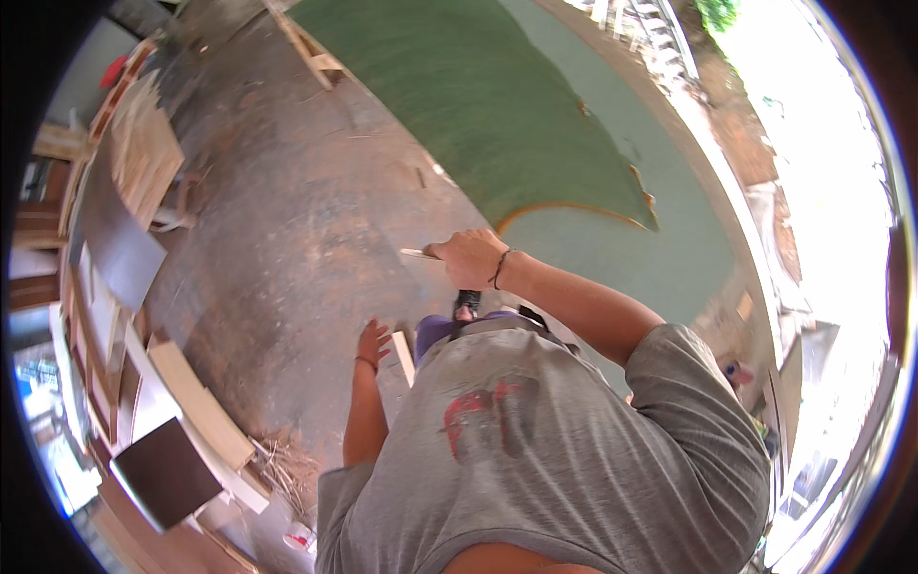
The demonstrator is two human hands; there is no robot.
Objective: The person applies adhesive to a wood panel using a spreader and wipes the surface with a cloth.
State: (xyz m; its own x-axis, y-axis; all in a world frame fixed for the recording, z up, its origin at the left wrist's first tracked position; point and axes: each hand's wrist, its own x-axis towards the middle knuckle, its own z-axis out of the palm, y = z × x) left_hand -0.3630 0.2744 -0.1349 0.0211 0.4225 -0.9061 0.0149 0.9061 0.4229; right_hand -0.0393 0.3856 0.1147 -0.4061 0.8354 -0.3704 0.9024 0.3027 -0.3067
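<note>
My right hand (467,256) reaches forward, closed round a thin, pale, flat stick (417,253) that pokes out to its left. A dark cord circles that wrist. The hand is beside the near left corner of a large green sheet or panel (469,115); I cannot tell whether they touch. Lower and to the left, my left hand (373,342) hangs with fingers apart and holds nothing. Close by it, a narrow pale wood strip (404,358) stands or lies beside my body; its lower end is hidden by my shirt.
Stained concrete floor (287,230) stretches to the left. Curved plywood pieces (143,153), stacked boards (201,402) and a dark square panel (167,474) line the left side. A wooden frame (311,48) stands at the far end. Wood scraps (287,469) lie at lower left.
</note>
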